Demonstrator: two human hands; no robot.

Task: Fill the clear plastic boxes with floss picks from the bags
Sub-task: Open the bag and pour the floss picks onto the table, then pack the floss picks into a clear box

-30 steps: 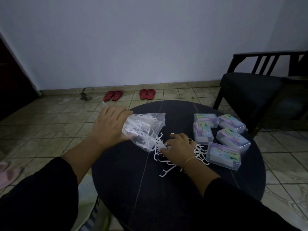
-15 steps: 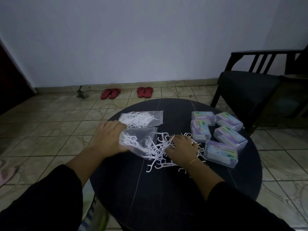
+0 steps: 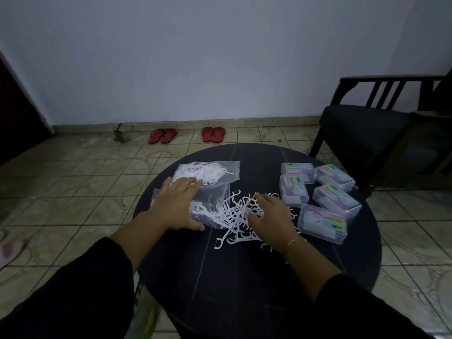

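Note:
On the round dark table (image 3: 244, 285) lies a loose heap of white floss picks (image 3: 236, 216). My left hand (image 3: 177, 204) rests flat on a clear plastic bag (image 3: 211, 199) that lies on the table with some picks still inside. A second, fuller bag of picks (image 3: 208, 171) lies just behind it. My right hand (image 3: 270, 216) lies palm down on the right side of the heap, fingers spread. Several clear plastic boxes (image 3: 324, 204) with coloured labels, lids shut, stand to the right of the heap.
A dark wooden armchair (image 3: 371, 133) stands past the table's right side. Two pairs of red sandals (image 3: 212, 134) sit on the tiled floor by the far wall. A dark doorway is at the left edge.
My left hand has lowered the tipped bag onto the table and now lies flat on it. More picks have spilled out. My right hand stays on the heap.

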